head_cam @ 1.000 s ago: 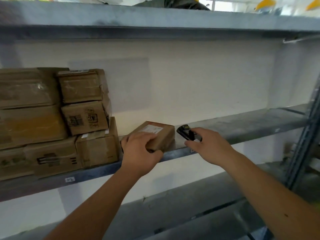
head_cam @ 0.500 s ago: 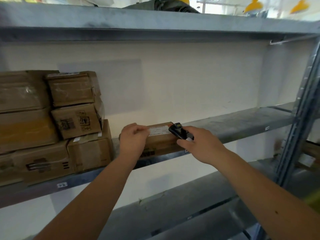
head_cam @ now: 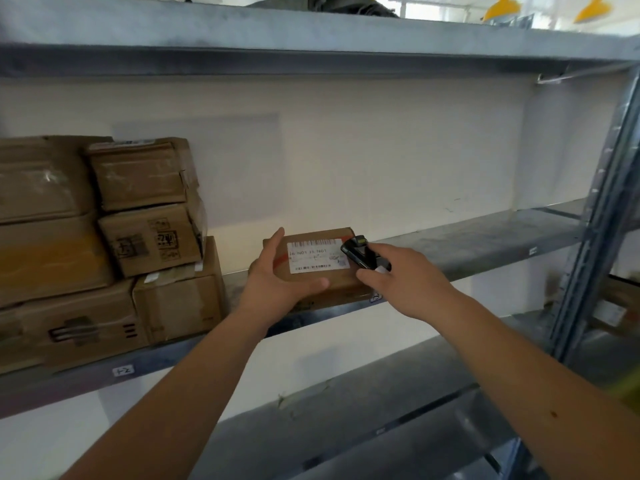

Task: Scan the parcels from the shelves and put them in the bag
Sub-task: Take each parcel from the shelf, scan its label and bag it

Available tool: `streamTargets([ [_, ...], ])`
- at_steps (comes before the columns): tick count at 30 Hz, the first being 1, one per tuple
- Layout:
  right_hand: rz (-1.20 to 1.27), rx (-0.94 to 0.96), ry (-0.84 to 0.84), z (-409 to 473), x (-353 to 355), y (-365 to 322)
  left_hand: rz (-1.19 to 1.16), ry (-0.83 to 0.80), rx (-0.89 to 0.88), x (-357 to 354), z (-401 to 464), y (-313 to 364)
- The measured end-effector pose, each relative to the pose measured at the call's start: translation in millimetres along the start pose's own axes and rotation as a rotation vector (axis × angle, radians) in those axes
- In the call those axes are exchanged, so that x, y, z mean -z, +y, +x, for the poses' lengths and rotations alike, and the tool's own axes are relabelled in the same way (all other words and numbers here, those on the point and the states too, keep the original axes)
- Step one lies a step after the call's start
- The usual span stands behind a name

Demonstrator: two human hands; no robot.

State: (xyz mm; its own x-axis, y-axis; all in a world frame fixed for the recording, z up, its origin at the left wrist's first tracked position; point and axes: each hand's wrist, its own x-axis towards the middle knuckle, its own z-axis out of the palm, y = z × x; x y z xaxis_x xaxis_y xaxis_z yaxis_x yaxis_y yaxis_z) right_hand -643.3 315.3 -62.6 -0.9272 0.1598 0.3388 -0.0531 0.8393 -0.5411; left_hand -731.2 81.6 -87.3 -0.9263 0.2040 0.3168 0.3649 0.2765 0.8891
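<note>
A small brown cardboard parcel [head_cam: 320, 282] with a white barcode label stands tilted toward me at the front edge of the middle grey metal shelf [head_cam: 485, 242]. My left hand [head_cam: 277, 278] grips its left side, fingers over the top edge and thumb along the bottom. My right hand [head_cam: 405, 275] holds a small black scanner [head_cam: 360, 252], whose head points at the right end of the label. No bag is in view.
Several taped cardboard parcels [head_cam: 104, 244] are stacked on the same shelf to the left. A lower shelf [head_cam: 346, 420] runs below my arms. A perforated steel upright [head_cam: 595, 223] stands at the right, with another boxed item [head_cam: 613, 306] behind it.
My left hand has tipped the parcel up so its label faces me. My right hand has brought the scanner left, from beside the parcel to the label's right edge.
</note>
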Motion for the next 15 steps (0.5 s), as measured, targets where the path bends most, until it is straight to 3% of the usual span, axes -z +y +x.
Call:
streamTargets([
  [10,-0.005,0.029,-0.012,-4.9,14.9,-0.7,0.143,0.145,-0.255,-1.7,-8.7,0.4],
  [15,0.053,0.032,-0.09,-17.1,15.8,-4.2,0.198,0.167,-0.269,-5.7,-3.7,-1.2],
])
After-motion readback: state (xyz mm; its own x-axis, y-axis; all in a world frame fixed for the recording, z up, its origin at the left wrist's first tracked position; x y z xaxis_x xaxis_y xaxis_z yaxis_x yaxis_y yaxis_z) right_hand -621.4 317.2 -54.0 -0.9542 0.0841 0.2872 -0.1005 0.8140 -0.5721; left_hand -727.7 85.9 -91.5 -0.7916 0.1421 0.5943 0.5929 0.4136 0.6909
